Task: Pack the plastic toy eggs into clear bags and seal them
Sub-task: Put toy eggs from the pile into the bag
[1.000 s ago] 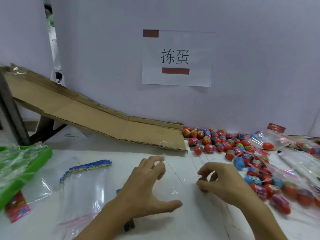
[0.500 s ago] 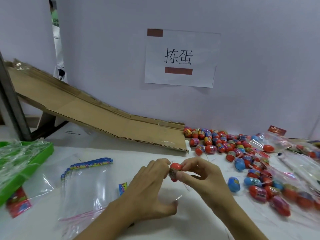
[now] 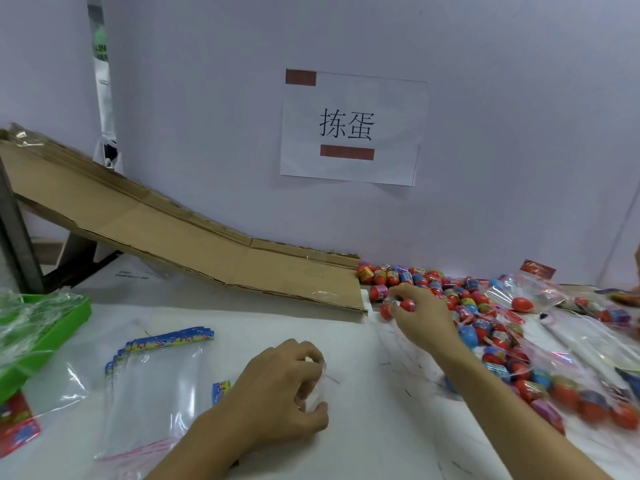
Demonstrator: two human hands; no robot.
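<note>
A pile of red and blue plastic toy eggs [image 3: 446, 289] lies against the wall at the right, just past the ramp's end. My right hand [image 3: 420, 315] reaches into the pile's near left edge, its fingertips curled round a red egg [image 3: 407, 304]. My left hand [image 3: 284, 386] rests on the white table near the centre. Its curled fingers pinch a crumpled clear bag [image 3: 320, 384]. What is inside that bag is hidden by the fingers.
A stack of flat clear bags [image 3: 156, 386] with blue printed headers lies left of my left hand. A green tray [image 3: 65, 323] holding plastic film sits at the far left. A cardboard ramp [image 3: 207, 251] slopes down toward the eggs. Filled bags of eggs [image 3: 561, 389] cover the right side.
My right hand has left the centre, where both hands held a red egg, and moved back right to the egg pile. My left hand has sunk to the table with the bag.
</note>
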